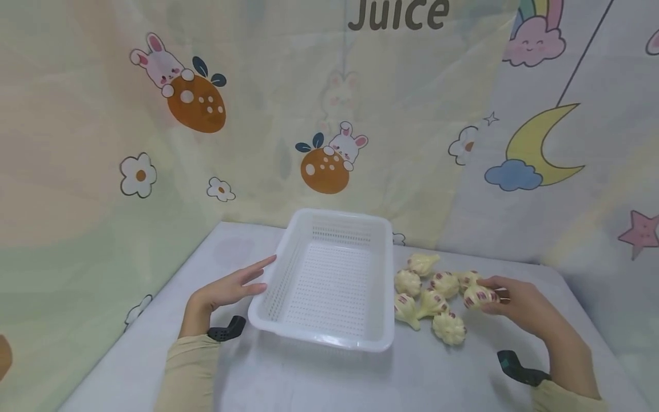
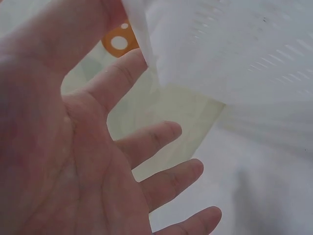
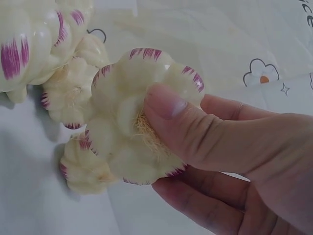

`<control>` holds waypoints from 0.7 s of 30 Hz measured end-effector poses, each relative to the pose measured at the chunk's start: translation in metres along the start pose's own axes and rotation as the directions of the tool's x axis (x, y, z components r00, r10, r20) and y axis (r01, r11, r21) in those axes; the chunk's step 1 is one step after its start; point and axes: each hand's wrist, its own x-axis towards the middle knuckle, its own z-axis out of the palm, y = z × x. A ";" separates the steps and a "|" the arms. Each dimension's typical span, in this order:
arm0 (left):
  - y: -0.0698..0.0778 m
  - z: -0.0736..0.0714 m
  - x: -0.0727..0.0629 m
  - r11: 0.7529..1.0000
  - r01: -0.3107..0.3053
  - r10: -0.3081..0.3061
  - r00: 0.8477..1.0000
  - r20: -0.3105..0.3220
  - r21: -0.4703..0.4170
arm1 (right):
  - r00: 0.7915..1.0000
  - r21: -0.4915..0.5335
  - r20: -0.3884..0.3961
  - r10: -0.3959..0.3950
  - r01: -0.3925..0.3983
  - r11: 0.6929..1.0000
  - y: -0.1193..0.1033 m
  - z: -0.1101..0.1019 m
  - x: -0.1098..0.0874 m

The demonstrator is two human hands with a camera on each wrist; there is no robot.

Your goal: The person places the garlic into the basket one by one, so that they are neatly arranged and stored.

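My right hand (image 1: 517, 300) pinches a cream garlic bulb (image 3: 129, 115) with purple streaks, its thumb over the tuft of roots and its fingers behind. In the head view this bulb sits at the right end of a group of similar garlic bulbs (image 1: 433, 300). On the other side, my left hand (image 1: 229, 290) is at the left rim of a white perforated plastic basket (image 1: 321, 342). The left wrist view has its fingers (image 2: 159, 137) spread and nearly straight, the index fingertip at the basket's edge. In the head view, no garlic lies inside the basket.
A white-covered table (image 1: 309, 383) bears the basket and the garlic, which lies right beside the basket's right wall. Behind the table hangs a printed curtain (image 1: 268, 166) with rabbits, flowers and a moon. A dark device is strapped to each wrist.
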 end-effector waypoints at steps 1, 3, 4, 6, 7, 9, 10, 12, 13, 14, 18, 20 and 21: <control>0.000 0.001 0.001 1.000 0.008 -0.008 1.000 0.000 -0.002 | 1.000 0.000 -0.008 0.000 0.000 1.000 0.000 -0.001 -0.001; 0.001 0.001 0.001 1.000 0.017 -0.017 1.000 -0.001 0.004 | 1.000 0.003 -0.023 -0.004 0.004 1.000 -0.001 -0.003 -0.003; 0.001 0.002 0.001 1.000 0.021 -0.021 1.000 0.000 0.010 | 1.000 0.007 -0.027 -0.003 0.003 1.000 -0.002 -0.003 -0.003; 0.002 0.002 0.001 0.999 0.030 -0.030 1.000 -0.003 0.011 | 0.999 0.012 -0.034 0.002 -0.001 1.000 -0.002 -0.004 -0.005; 0.002 0.003 0.001 0.999 0.036 -0.036 0.999 -0.005 0.008 | 0.999 0.015 -0.033 0.006 -0.005 1.000 -0.003 -0.004 -0.005; 0.002 0.003 0.000 0.999 0.036 -0.036 0.999 -0.006 0.000 | 0.999 0.019 -0.031 0.017 -0.017 1.000 -0.005 -0.003 -0.005; 0.002 0.003 -0.001 0.999 0.038 -0.038 0.999 -0.005 -0.004 | 0.999 0.020 -0.031 0.022 -0.021 1.000 -0.005 -0.003 -0.005; 0.002 0.004 -0.001 0.999 0.043 -0.043 0.999 -0.005 -0.013 | 0.999 0.021 -0.040 0.017 -0.017 1.000 -0.006 -0.003 -0.005; 0.002 0.005 -0.001 0.999 0.045 -0.045 0.999 -0.006 -0.015 | 0.999 0.024 -0.046 0.013 -0.012 1.000 -0.006 -0.003 -0.004; 0.002 0.005 -0.001 0.999 0.046 -0.047 0.999 -0.006 -0.017 | 0.999 0.028 -0.050 0.010 -0.008 1.000 -0.006 -0.003 -0.004; 0.001 0.005 0.000 0.999 0.044 -0.044 0.999 -0.008 -0.022 | 0.998 0.043 -0.069 0.000 0.003 0.999 -0.005 -0.002 -0.002; 0.000 0.004 0.000 0.999 0.037 -0.037 0.999 -0.007 -0.018 | 0.997 0.050 -0.081 0.001 0.003 0.999 -0.006 -0.001 -0.002; 0.000 0.004 0.000 0.999 0.033 -0.033 0.999 -0.005 -0.014 | 0.996 0.054 -0.091 -0.004 0.009 0.999 -0.006 -0.001 -0.002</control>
